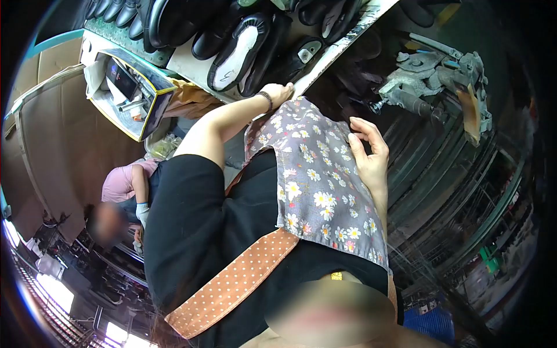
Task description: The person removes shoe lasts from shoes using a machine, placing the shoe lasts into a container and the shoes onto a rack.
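Observation:
My left hand point(279, 94), with a dark beaded bracelet at the wrist, is at the near edge of the white-edged bench point(342, 49). Its fingers are curled in, and I cannot make out what is in them, if anything. Just beyond it on the bench lie black shoes, one with a pale insole point(237, 58) showing and another with a light label point(308, 51). My right hand point(371, 152) is beside the grey daisy-print apron point(325, 174), its fingers bent loosely and apart. Nothing shows in it.
More black shoes point(180, 23) stand along the bench. A yellow-edged box point(130, 93) with odds and ends sits at its left end. A grimy metal machine point(420, 81) is at the right. At the left, a person in a pink top point(119, 182) and pale gloves bends over.

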`<action>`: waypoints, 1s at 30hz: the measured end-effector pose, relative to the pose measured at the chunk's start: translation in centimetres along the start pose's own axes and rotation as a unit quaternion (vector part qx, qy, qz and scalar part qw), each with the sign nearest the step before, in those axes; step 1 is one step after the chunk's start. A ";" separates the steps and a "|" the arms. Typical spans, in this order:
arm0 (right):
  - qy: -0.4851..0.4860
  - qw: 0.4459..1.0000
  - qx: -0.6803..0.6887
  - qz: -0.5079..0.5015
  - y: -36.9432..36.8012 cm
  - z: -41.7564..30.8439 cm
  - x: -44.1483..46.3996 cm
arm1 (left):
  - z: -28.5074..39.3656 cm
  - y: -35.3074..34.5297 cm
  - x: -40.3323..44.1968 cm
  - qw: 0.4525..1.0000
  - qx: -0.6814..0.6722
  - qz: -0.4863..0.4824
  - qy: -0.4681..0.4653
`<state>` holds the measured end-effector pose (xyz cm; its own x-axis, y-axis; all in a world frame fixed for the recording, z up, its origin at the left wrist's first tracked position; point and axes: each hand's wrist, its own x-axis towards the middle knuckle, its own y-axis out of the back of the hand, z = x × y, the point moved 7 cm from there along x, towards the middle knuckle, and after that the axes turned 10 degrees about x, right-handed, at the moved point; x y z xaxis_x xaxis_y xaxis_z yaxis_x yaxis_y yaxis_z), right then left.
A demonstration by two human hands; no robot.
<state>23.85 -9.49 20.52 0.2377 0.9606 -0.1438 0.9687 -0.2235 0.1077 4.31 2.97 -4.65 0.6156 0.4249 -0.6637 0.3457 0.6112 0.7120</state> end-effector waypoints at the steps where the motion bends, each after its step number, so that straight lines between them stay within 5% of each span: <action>1: -0.001 1.000 0.000 0.011 0.2 0.1 -0.2 | 0.1 0.4 -1.3 0.999 -0.027 0.018 0.002; 5: -0.005 1.000 0.015 0.019 0.9 1.0 0.3 | -0.4 -3.2 -2.8 0.981 0.118 0.094 -0.119; 9: -0.004 1.000 0.004 -0.014 0.0 0.3 1.6 | -1.3 -6.1 -3.4 0.975 0.200 -0.044 -0.082; 13: 0.014 0.998 0.003 -0.060 -1.1 -0.9 2.3 | -1.1 -5.6 -4.1 0.969 0.238 -0.039 -0.062; 17: 0.013 0.996 -0.003 -0.083 -1.4 -1.3 3.0 | -0.5 -1.1 -5.7 0.969 0.176 0.138 -0.104; 20: 0.011 0.996 -0.006 -0.087 -1.2 -1.2 3.2 | -1.7 5.1 -8.6 0.938 -0.021 0.332 -0.094; 24: 0.016 0.995 -0.009 -0.095 -1.5 -1.1 3.6 | -4.4 14.2 -16.7 0.793 -0.323 0.515 0.036; 25: 0.015 0.995 -0.010 -0.098 -1.6 -1.2 3.7 | -6.3 15.0 -18.8 0.729 -0.351 0.587 0.040; 26: 0.002 0.995 0.000 -0.100 -1.8 -1.2 3.8 | -6.8 17.9 -22.5 0.738 -0.196 0.634 0.123; 27: -0.009 0.995 0.011 -0.103 -1.9 -1.2 3.9 | -8.1 20.0 -25.5 0.666 -0.180 0.712 0.132; 29: -0.011 0.994 0.015 -0.112 -2.2 -1.2 4.1 | -11.6 21.7 -30.1 0.533 -0.349 0.764 0.100; 30: 0.000 0.993 0.010 -0.118 -2.3 -1.1 4.3 | -14.5 21.9 -32.1 0.552 -0.320 0.755 0.155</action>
<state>22.54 -4.68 20.78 0.0033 0.9867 -0.1625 0.9987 0.0052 0.0516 -18.10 12.37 28.88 -0.3240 0.8053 0.4964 -0.7763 -0.5263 0.3470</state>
